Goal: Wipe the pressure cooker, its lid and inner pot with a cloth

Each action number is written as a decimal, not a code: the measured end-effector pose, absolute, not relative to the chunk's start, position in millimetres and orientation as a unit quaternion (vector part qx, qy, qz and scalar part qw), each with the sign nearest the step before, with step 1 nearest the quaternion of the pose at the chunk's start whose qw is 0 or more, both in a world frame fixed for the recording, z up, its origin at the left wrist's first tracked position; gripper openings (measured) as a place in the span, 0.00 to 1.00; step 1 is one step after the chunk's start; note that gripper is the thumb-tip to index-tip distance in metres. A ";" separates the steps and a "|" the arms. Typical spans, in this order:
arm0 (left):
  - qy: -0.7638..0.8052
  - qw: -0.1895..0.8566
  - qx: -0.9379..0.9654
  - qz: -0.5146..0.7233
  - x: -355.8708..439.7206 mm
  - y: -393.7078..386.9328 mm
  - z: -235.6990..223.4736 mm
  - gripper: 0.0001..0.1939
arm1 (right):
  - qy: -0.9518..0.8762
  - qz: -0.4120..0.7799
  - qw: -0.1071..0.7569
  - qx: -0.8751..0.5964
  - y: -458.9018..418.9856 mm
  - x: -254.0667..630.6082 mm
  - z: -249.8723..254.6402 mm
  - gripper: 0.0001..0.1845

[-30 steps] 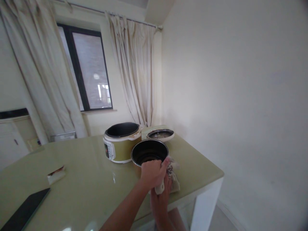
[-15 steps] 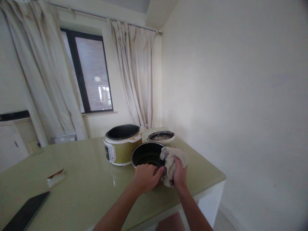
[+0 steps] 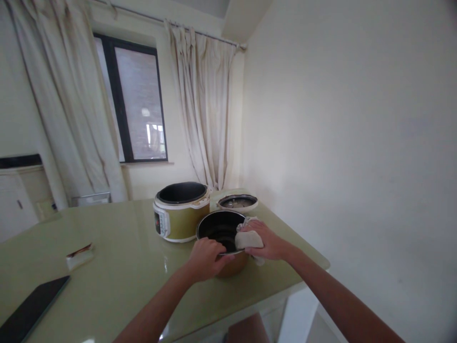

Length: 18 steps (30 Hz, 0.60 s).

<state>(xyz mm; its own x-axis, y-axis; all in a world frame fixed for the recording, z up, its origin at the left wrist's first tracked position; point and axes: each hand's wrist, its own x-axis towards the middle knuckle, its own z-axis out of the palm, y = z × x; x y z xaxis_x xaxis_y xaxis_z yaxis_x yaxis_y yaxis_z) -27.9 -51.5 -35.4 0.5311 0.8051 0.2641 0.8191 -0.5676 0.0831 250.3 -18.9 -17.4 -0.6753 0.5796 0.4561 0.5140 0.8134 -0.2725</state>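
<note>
A dark inner pot (image 3: 232, 267) of a rice cooker stands upright on the green table. My left hand (image 3: 207, 259) grips the pot's near left rim, fingers over the edge and thumb outside. On the right side of the rim, my right hand (image 3: 267, 240) is closed on a whitish cloth (image 3: 249, 239), which folds over the edge and hangs partly inside and outside. Just behind the pot, to the left, is the green and white cooker body (image 3: 182, 221), its top uncovered. The round cooker lid (image 3: 238, 203) lies with its inner side up behind the pot.
The pale green table (image 3: 124, 267) has its right corner near the wall. A dark flat tablet-like thing (image 3: 34, 305) lies at the left front, with a small white and brown object (image 3: 79, 256) beyond it. Curtains (image 3: 203, 105) hang by the window (image 3: 137, 102).
My right hand has brought the cloth from the pot's outer right side onto its rim, folding it over the edge. My left hand stays at the near rim. The view has shifted slightly.
</note>
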 end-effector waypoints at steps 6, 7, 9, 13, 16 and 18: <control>-0.441 0.057 -0.889 -0.114 -18.2 -52.1 -34.3 0.16 | -0.878 -0.034 0.253 -0.405 -27.6 211.2 -19.8 0.21; -0.452 0.065 -0.882 -0.113 -9.6 -55.6 -36.0 0.16 | -0.863 -0.052 0.250 -0.436 -29.5 200.2 -20.8 0.19; -0.485 0.080 -0.862 -0.120 6.5 -61.1 -41.8 0.18 | -0.832 -0.081 0.249 -0.489 -32.6 182.3 -22.8 0.19; -0.487 0.093 -0.857 -0.139 4.9 -55.7 -57.4 0.19 | -0.852 -0.081 0.228 -0.464 -28.2 184.0 -21.4 0.15; -0.446 0.092 -0.875 -0.163 -29.7 -40.8 -63.4 0.24 | -0.887 -0.046 0.226 -0.400 -11.8 212.7 -16.8 0.08; -0.412 0.088 -0.887 -0.191 -54.5 -32.7 -61.8 0.27 | -0.883 -0.036 0.251 -0.395 -0.8 228.5 -15.8 0.06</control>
